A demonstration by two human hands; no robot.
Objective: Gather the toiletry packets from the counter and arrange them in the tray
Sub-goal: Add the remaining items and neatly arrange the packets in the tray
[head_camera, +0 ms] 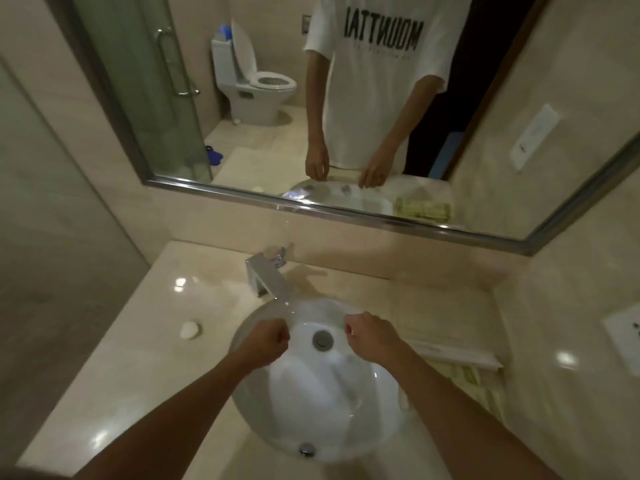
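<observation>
Both my hands hover over the white sink basin [311, 403]. My left hand [268, 341] is curled into a fist with nothing visible in it. My right hand [370, 337] is curled the same way, above the basin's right rim. Right of the sink lies a white tray [460, 356], its long edge showing. Pale yellow-green toiletry packets [472, 377] lie just in front of that edge, partly hidden by my right forearm. I cannot tell whether they sit inside the tray. Both hands are well apart from the packets.
A chrome faucet [268, 280] stands behind the basin. A small round white object [189, 330] rests on the beige counter [138, 358] at the left. The mirror [346, 133] above reflects a person, a toilet and a glass shower door. A wall bounds the counter's right side.
</observation>
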